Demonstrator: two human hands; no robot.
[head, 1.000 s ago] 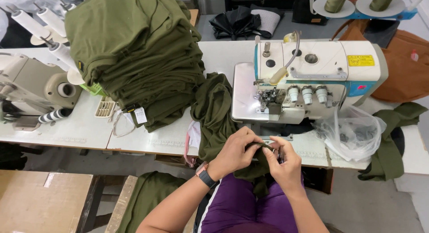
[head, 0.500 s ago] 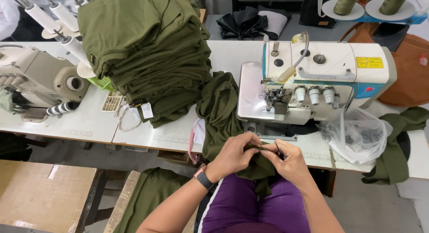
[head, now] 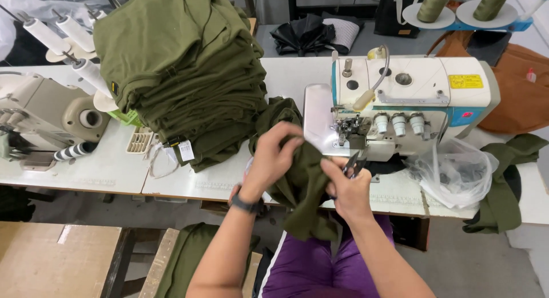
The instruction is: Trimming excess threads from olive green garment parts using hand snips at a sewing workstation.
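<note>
the left hand [head: 274,155] was clamped on a piece of green cloth [head: 306,186], fingers curled tight into its upper fold. the right hand [head: 349,186] pinched the same cloth and held small scissors [head: 353,162], fingers closed around them. the cloth hung just in front of the sewing machine [head: 409,98], over the table edge [head: 189,186]. left of the sewing machine sat a tall pile of green garments [head: 183,69]; right of it lay a clear plastic bag [head: 457,172].
</note>
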